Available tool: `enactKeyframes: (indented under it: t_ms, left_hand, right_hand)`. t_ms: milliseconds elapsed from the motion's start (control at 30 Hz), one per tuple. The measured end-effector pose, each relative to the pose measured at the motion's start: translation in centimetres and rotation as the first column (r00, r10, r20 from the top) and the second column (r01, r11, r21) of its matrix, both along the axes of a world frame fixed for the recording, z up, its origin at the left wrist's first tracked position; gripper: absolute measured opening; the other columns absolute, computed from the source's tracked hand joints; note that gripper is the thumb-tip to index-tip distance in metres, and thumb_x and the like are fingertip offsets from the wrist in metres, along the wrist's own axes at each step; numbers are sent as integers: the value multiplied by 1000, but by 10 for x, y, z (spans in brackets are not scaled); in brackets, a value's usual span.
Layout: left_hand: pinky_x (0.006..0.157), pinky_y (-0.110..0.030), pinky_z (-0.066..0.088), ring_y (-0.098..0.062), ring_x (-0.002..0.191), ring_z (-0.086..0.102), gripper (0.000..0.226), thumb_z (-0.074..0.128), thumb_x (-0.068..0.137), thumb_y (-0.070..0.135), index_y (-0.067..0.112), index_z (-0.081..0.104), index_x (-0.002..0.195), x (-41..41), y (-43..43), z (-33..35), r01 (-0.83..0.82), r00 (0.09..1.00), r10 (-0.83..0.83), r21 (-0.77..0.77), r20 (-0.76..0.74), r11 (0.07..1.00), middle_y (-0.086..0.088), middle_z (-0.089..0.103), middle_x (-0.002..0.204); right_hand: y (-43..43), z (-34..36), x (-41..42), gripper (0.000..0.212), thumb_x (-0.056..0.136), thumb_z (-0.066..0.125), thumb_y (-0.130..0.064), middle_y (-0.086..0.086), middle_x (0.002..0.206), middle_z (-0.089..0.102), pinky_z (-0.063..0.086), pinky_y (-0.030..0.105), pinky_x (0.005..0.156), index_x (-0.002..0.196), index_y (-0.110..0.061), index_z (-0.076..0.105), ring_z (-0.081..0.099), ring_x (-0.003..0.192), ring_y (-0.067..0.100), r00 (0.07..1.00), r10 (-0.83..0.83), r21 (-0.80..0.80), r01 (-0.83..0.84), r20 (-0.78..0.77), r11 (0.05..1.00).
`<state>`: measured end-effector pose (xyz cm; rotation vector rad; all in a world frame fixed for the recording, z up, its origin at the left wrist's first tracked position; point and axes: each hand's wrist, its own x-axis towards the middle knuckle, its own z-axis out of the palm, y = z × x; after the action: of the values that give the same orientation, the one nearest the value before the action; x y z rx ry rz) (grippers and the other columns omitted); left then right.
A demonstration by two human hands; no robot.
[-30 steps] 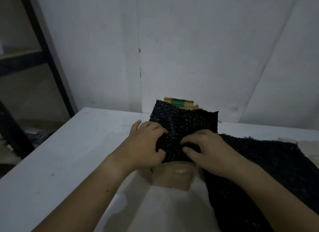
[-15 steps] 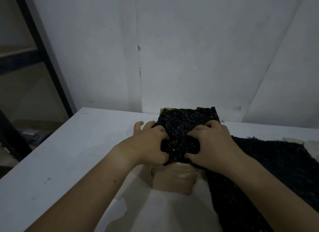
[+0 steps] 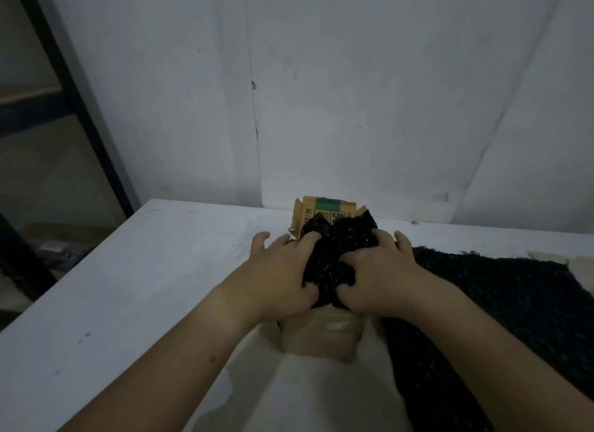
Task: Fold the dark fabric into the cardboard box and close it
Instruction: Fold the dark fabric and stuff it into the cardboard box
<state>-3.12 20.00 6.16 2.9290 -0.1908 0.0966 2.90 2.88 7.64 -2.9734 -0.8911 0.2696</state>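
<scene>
A small brown cardboard box [image 3: 321, 338] stands on the white table, its near wall facing me and a printed green-striped flap [image 3: 324, 213] raised at the back. A bundle of dark fabric [image 3: 334, 258] sits bunched in the box's open top. My left hand [image 3: 283, 274] presses on the bundle's left side with its fingers dug into the cloth. On the right side my right hand [image 3: 382, 274] grips it the same way. The box's inside is hidden under the fabric and both hands.
More dark fabric [image 3: 501, 316] lies spread on the table [image 3: 128, 303] to the right of the box. A white wall [image 3: 353, 94] rises just behind the table. A dark metal shelf frame [image 3: 74, 87] stands at the left, beyond the table's edge.
The fabric bundle has been pushed lower and bunched smaller between my hands, so the box's rear flap shows again. Both hands shifted slightly forward and together.
</scene>
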Motion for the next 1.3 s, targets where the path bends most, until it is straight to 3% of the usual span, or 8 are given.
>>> enactKeyframes:
  t_ms: [200, 333, 500, 633, 833, 967, 1100, 1300]
  left_hand:
    - [112, -35, 8, -17, 135, 34, 63, 34, 83, 38, 19, 48, 141, -9, 0, -12, 50, 969, -63, 58, 240, 997, 2, 43, 144]
    - [112, -34, 6, -11, 136, 33, 63, 20, 87, 40, 23, 50, 139, -16, -3, -17, 9, 971, -12, 15, 241, 1000, 9, 51, 137]
    - [114, -41, -6, -24, 150, 10, 69, 30, 82, 43, 23, 38, 148, -13, -1, -11, -40, 993, 31, 85, 113, 996, 6, 43, 148]
    - [110, -41, -7, -25, 143, 19, 67, 32, 75, 47, 24, 52, 135, -5, -3, -4, -43, 999, 41, 112, 23, 993, 4, 50, 139]
    - [113, -47, 8, -24, 124, 36, 53, 30, 74, 49, 23, 62, 107, 3, -6, -2, -38, 992, 56, 154, -117, 987, 1, 57, 119]
    - [113, -46, 11, -22, 120, 39, 49, 34, 75, 49, 20, 62, 102, 0, -3, -6, -25, 1000, 26, 116, -9, 993, 2, 55, 111]
    - [113, -42, 10, -17, 129, 33, 61, 40, 76, 46, 23, 50, 131, -5, 3, -14, 32, 988, -41, 61, 152, 998, 7, 46, 129]
    - [105, -42, 18, -20, 122, 43, 65, 38, 70, 53, 28, 51, 128, 6, 0, -5, -2, 997, 6, 59, -74, 998, 6, 52, 125]
  right_hand:
    - [-1, 5, 7, 45, 80, 54, -54, 0, 127, 57, 9, 46, 119, 120, -34, 59, 21, 140, 33, 997, 81, 12, -81, 13, 997]
    - [-20, 7, 10, 58, 77, 67, -49, -7, 127, 55, 44, 38, 98, 130, -30, 55, 49, 117, 20, 958, 21, 429, -148, 287, 891]
    - [-25, -9, 5, 57, 82, 64, -39, -8, 137, 56, 40, 39, 105, 137, -25, 55, 46, 124, 21, 949, 74, 312, -173, 307, 934]
    - [-22, -9, -1, 51, 82, 55, -25, -8, 130, 61, 35, 39, 107, 132, -28, 59, 41, 125, 22, 947, 102, 264, -186, 305, 946]
    - [3, -1, 8, 58, 89, 49, -33, 10, 159, 25, -20, 53, 114, 146, -33, 40, -13, 149, 31, 998, 59, -112, -56, 24, 992]
    - [12, 4, 12, 44, 86, 50, -27, 13, 150, 35, -22, 55, 112, 130, -24, 52, -6, 148, 33, 995, 74, -208, -87, -70, 974]
    - [-1, 9, 9, 40, 80, 60, -36, 1, 124, 56, -2, 50, 118, 119, -31, 61, 25, 137, 26, 965, 153, -8, -155, 214, 988]
    - [2, -2, 9, 55, 91, 45, -48, 8, 158, 29, -13, 51, 118, 145, -35, 42, -6, 150, 27, 998, 66, -84, -65, 12, 994]
